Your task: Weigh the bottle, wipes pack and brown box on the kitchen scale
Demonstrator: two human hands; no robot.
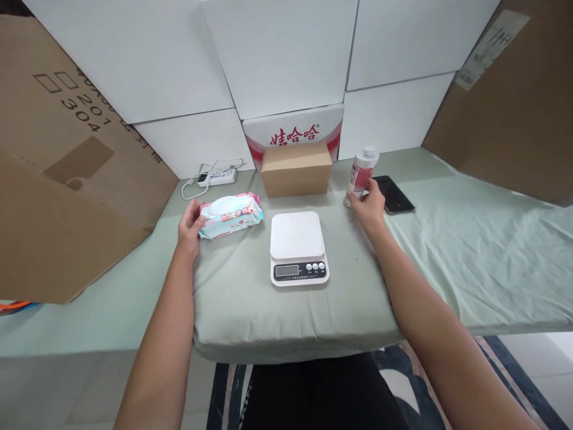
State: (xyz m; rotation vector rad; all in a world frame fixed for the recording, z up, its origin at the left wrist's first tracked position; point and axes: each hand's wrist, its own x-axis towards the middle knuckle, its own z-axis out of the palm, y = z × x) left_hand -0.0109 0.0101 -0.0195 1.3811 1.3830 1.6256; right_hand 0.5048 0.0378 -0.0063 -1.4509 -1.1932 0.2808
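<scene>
My soft printed pack lies on the worktop, left of the middle, with its broad printed face up. My left hand is closed around its short left end, thumb toward me and fingers on the far side; a hold at the end presumably suits a yielding wrapper and leaves the print uncovered. At the right, my right hand pinches the lower part of a white-capped bottle between thumb and fingers; a low grip probably steadies so tall a shape. The bottle appears to lean rightward, though I cannot tell whether it is truly tilted.

Between the two, well apart from either hand, sits the white scale, its display and buttons facing me, likely for easy reading. Behind it is a plain brown box, in front of a red-printed carton. A dark phone lies flat just beyond my right hand; a power strip with its cable rests behind the pack.
</scene>
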